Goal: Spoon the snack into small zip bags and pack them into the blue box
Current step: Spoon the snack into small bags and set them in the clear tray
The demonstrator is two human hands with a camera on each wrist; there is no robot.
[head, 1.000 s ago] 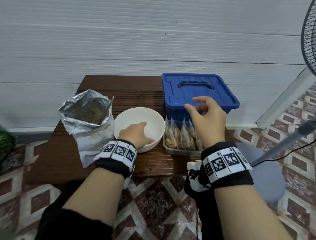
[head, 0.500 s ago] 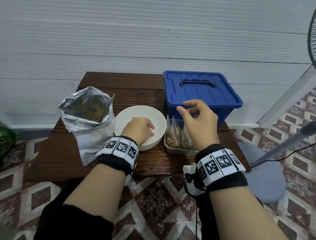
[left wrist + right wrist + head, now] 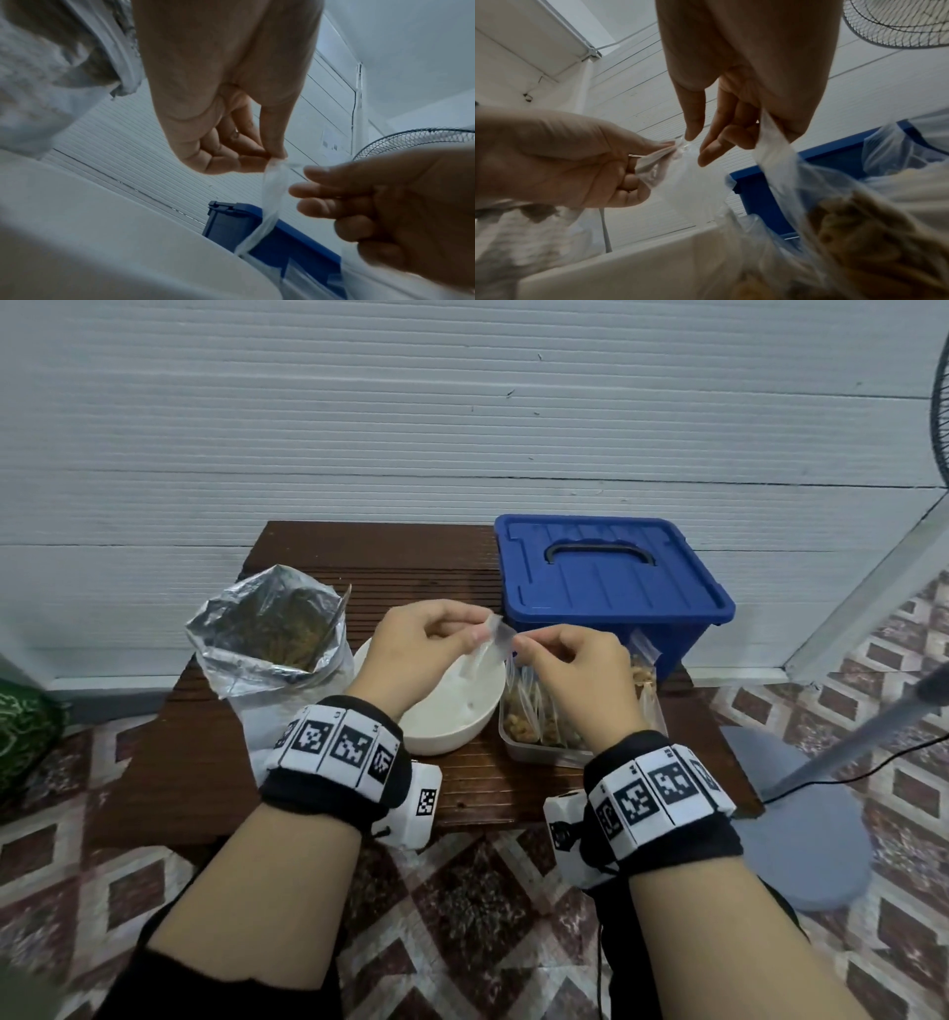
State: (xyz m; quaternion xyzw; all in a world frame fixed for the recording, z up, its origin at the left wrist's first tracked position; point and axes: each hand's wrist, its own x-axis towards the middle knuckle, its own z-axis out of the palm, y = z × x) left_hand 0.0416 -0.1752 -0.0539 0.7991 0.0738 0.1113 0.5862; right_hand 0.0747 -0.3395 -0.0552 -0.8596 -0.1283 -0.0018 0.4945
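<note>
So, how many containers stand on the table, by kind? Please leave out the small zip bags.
foil snack bag: 1
white bowl: 1
blue box: 1
clear plastic tray: 1
Total: 4

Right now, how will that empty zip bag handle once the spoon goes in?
Probably floppy: the zip bag sags between the left hand and the right hand. Likely very light and see-through thin, so it may collapse unless held open.
</note>
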